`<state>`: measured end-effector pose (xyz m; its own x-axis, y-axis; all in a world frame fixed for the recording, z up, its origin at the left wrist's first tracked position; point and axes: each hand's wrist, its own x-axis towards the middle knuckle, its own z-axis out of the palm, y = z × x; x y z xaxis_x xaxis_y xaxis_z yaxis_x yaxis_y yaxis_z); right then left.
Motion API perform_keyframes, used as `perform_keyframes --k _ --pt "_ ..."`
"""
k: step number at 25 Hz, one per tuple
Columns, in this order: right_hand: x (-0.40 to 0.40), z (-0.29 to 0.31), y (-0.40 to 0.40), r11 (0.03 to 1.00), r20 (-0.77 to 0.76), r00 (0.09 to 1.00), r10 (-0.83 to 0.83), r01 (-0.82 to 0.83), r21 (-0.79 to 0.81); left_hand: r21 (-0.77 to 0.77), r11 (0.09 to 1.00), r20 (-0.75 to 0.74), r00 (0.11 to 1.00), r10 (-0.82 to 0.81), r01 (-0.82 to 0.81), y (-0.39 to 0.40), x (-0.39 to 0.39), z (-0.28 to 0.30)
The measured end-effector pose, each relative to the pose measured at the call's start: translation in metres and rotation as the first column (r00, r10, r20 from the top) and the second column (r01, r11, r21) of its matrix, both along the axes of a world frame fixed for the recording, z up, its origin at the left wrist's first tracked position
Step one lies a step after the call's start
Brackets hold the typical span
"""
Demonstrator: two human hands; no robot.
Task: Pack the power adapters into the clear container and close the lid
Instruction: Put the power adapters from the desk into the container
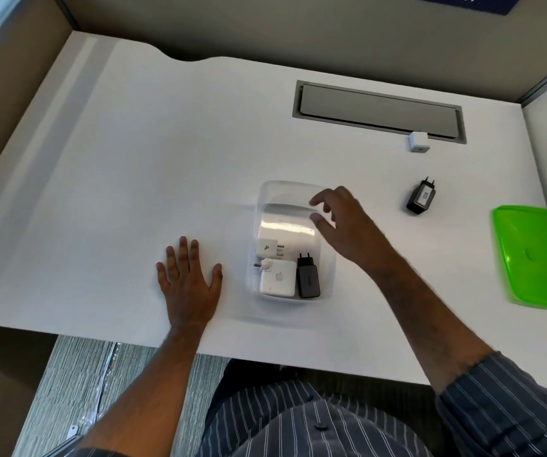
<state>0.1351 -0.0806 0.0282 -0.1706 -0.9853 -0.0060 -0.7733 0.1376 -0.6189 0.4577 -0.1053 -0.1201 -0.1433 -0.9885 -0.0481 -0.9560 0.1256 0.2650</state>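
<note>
Five power adapters show in all: three inside the clear container (290, 240) and two out on the white surface (166, 153). The container stands near the middle of the surface, a little toward the near edge, with its lid off. In its near end lie a small white adapter (267, 248) with its two pins pointing right, a larger square white adapter (278, 278) just nearer than it with one pin sticking out to the left, and a black adapter (307, 277) touching the square one's right side, its two pins pointing far. The far half of the container holds nothing but glare.

Of the two loose adapters, a black one with a white label (421, 197) lies well to the right of the container, pins pointing far, and a small white cube adapter (418, 141) sits farther off, just at the near rim of the one grey cable hatch (378, 108) set into the surface.

One green lid (534, 257) lies flat at the far right, well apart from the container and blurred at its right edge.

The left hand (188, 277) rests palm down on the surface just left of the container, fingers (183, 250) spread flat and holding nothing. The right hand (343, 224) hangs over the container's right far rim, its fingers loosely curled and apart, empty. Both striped sleeves (509, 400) are rolled up the forearms.
</note>
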Motion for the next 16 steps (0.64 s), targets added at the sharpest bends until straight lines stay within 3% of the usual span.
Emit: perform_keyframes --k 4,8,16 --pt "-0.043 -0.018 0.015 0.958 0.045 0.968 -0.249 0.252 -0.135 -0.002 1.000 0.003 1.000 0.011 -0.011 0.001 0.000 0.000" --pt "-0.088 -0.049 0.034 0.873 0.094 0.869 -0.486 0.486 0.022 -0.021 1.000 0.014 1.000 0.012 -0.011 0.001 0.000 -0.001" --pt "-0.160 -0.088 0.038 0.817 -0.178 0.839 -0.515 0.543 0.194 -0.007 1.000 0.012 1.000 0.009 -0.009 0.000 -0.001 -0.002"
